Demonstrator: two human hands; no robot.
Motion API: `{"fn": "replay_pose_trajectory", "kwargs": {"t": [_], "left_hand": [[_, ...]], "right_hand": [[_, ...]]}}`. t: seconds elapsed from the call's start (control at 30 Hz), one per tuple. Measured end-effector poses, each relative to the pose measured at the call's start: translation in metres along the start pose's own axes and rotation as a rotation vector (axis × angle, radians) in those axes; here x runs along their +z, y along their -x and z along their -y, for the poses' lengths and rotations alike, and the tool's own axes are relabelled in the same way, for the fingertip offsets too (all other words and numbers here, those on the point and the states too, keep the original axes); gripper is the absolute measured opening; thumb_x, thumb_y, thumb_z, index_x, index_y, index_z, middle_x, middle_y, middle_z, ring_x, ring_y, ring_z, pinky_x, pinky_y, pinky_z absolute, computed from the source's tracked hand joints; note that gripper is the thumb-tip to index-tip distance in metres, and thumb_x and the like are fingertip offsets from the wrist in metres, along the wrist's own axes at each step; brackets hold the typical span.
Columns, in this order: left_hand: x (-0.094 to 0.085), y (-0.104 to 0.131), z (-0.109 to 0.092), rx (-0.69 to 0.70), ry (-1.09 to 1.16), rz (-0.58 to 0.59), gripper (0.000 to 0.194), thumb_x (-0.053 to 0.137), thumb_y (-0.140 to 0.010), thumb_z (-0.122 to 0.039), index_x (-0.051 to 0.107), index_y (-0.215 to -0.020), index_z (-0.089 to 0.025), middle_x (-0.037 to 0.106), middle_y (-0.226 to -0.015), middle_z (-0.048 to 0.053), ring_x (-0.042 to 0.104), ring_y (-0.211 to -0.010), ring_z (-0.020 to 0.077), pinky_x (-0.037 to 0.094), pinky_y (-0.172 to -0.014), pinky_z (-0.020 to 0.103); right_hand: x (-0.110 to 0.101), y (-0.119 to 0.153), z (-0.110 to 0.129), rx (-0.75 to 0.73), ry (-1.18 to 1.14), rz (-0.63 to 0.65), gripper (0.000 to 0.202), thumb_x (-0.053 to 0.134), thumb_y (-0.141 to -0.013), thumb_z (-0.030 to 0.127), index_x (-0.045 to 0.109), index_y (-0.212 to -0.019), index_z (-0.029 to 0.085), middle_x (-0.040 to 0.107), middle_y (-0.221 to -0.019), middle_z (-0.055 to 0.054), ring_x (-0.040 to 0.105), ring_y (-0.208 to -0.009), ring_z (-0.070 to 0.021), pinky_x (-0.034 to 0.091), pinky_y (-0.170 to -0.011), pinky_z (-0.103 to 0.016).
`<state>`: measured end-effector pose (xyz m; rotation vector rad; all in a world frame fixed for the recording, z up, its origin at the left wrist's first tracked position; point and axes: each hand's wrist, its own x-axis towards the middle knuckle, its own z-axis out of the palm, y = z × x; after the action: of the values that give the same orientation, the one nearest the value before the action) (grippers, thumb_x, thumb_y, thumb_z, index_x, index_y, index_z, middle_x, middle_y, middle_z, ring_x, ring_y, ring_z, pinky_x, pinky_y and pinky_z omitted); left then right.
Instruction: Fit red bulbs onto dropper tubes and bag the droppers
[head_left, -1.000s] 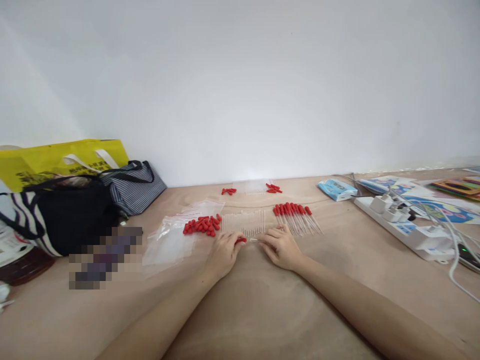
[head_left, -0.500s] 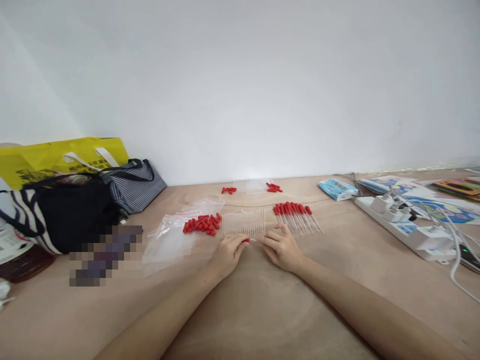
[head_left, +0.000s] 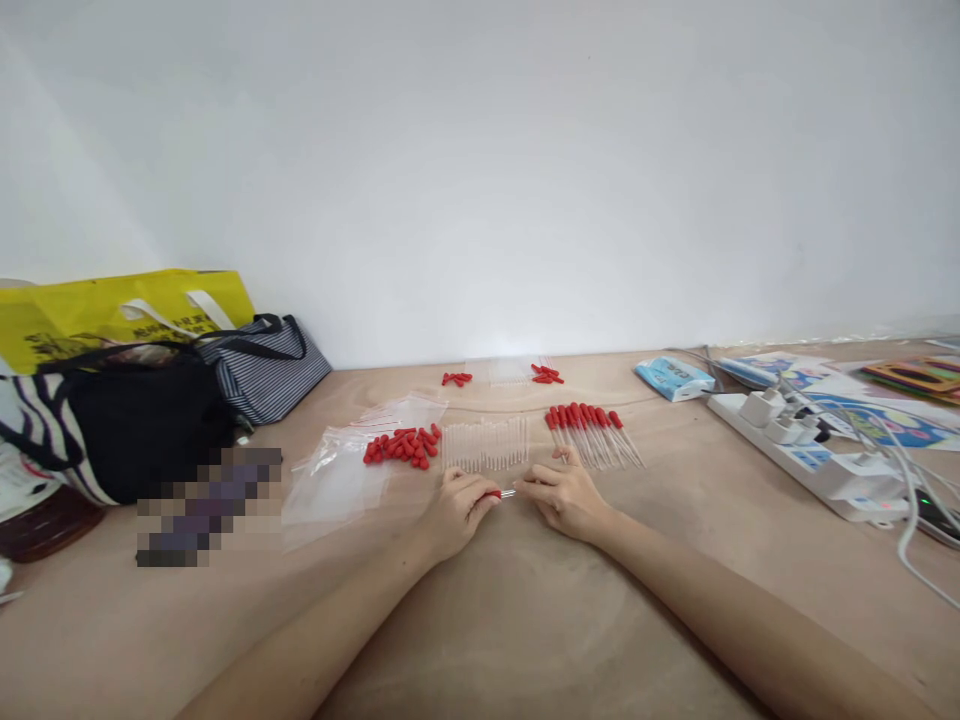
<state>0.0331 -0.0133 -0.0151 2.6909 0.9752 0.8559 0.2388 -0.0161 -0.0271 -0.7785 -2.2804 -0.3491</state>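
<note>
My left hand (head_left: 459, 515) is closed in a pinch on a red rubber dropper bulb (head_left: 494, 493). My right hand (head_left: 566, 497) pinches a thin clear dropper tube (head_left: 508, 493), which reaches across to the bulb's open end; whether it sits inside the bulb I cannot tell. Just beyond my hands lies a row of bare clear tubes (head_left: 485, 444). Left of that row is a heap of loose red bulbs (head_left: 405, 447). To the right, several droppers (head_left: 592, 435) with red bulbs on their tubes lie fanned side by side.
Clear zip bags (head_left: 337, 485) lie under and left of the heap. Smaller groups of red pieces (head_left: 547, 374) are near the wall. At right are a blue tissue pack (head_left: 675, 378) and a white power strip (head_left: 814, 460) with cables. Bags (head_left: 150, 420) stand at left.
The bulb and tube between my hands have come slightly nearer to me, and more of the tube's end shows. Both hands keep their pinch.
</note>
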Motion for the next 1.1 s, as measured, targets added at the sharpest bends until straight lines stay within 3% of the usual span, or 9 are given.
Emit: {"fn": "replay_pose_trajectory", "kwargs": {"t": [0.17, 0.37, 0.8, 1.1], "left_hand": [[0.000, 0.000, 0.000, 0.031, -0.024, -0.013, 0.018, 0.040, -0.086, -0.023, 0.056, -0.078, -0.017, 0.066, -0.075, 0.000, 0.057, -0.067, 0.0117, 0.032, -0.075, 0.030], [0.000, -0.001, -0.004, 0.069, -0.061, -0.026, 0.019, 0.040, -0.086, -0.022, 0.055, -0.075, -0.017, 0.065, -0.072, 0.000, 0.057, -0.064, 0.0115, 0.032, -0.080, 0.031], [0.002, -0.001, -0.005, 0.116, -0.057, -0.013, 0.019, 0.041, -0.085, -0.022, 0.056, -0.076, -0.018, 0.066, -0.073, -0.001, 0.057, -0.066, 0.0114, 0.029, -0.087, 0.035], [-0.007, 0.002, 0.001, 0.077, -0.065, -0.053, 0.017, 0.047, -0.084, -0.029, 0.061, -0.076, -0.021, 0.066, -0.069, -0.003, 0.057, -0.066, 0.0111, 0.023, -0.086, 0.035]], "right_hand": [[0.000, -0.001, 0.002, -0.034, 0.038, -0.001, 0.027, 0.038, -0.078, 0.007, 0.061, -0.086, 0.019, 0.059, -0.070, 0.000, 0.046, -0.061, -0.0090, 0.020, -0.075, -0.033], [0.001, -0.001, 0.011, 0.036, -0.023, -0.009, 0.024, 0.038, -0.080, 0.011, 0.061, -0.083, 0.017, 0.053, -0.066, -0.001, 0.041, -0.061, -0.0103, 0.021, -0.068, -0.030], [0.003, -0.004, 0.014, 0.046, -0.058, 0.077, 0.027, 0.035, -0.086, 0.017, 0.060, -0.076, 0.015, 0.049, -0.065, -0.002, 0.037, -0.061, -0.0122, 0.023, -0.069, -0.030], [-0.004, -0.004, 0.007, 0.074, -0.065, 0.123, 0.021, 0.041, -0.086, 0.025, 0.061, -0.093, 0.020, 0.055, -0.072, -0.002, 0.045, -0.071, -0.0125, 0.023, -0.071, -0.030]]}}
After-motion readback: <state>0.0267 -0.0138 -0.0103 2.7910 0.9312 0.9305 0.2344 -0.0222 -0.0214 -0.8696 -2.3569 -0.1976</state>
